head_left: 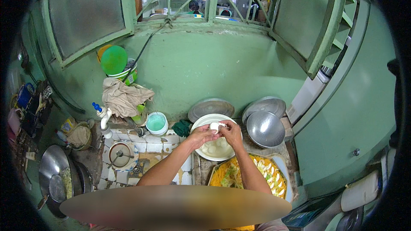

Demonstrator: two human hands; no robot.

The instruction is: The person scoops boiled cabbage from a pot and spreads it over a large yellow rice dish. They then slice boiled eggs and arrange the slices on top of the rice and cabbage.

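Note:
A white, smooth egg (215, 126) is pinched between the fingertips of both hands, above a wide white basin (196, 149). My left hand (203, 137) cups it from below and the left; my right hand (231, 133) closes on its right side. Whether bits of shell are in the fingers is too small to tell. Inside the basin lie several pale eggs (214, 149), partly in shadow. Close to my right forearm, a large tray (290, 190) carries orange-yellow food (222, 176) with green bits and rows of egg slices (274, 177).
Metal bowls and lids (265, 128) lean by the green wall. Left of the basin are a dark green cloth (182, 128), a white tub (156, 123) and a tiled sink area with a tap (104, 119). A large wok (53, 167) stands far left. Open window shutters (319, 21) jut out above.

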